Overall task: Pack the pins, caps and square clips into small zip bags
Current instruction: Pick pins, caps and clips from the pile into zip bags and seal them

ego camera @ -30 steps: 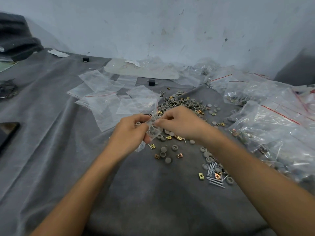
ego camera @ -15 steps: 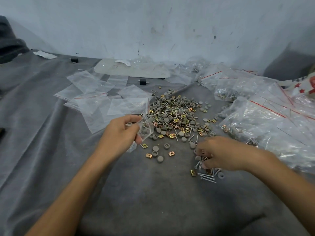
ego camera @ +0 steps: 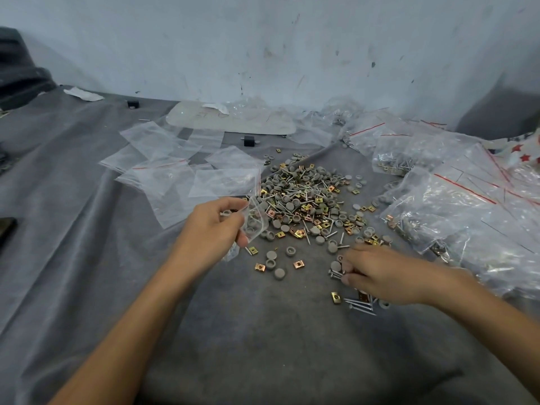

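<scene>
- The small zip bag (ego camera: 254,222), with grey caps showing through it, was held up off the worktop (ego camera: 263,346) in the left hand (ego camera: 210,229). Thumb and curled fingers pinched its left edge.
- The pins (ego camera: 358,306) lay at the near right of the scatter, their long axes running roughly left to right.
- The right hand (ego camera: 380,273) was down among them. Its fingers (ego camera: 349,260) curled round a small bunch whose heads stuck out leftward. I couldn't tell if the bunch was off the cloth.
- From those fingers the bag lay up and to the left, past a few loose caps (ego camera: 271,255). The pin heads already pointed that way, so I judged a short leftward carry would do.
- A square clip (ego camera: 335,297) sat just beside the loose pins.
- Farther out lay the main heap (ego camera: 304,197), with empty bags (ego camera: 163,176) to the left and filled bags (ego camera: 455,206) to the right.
</scene>
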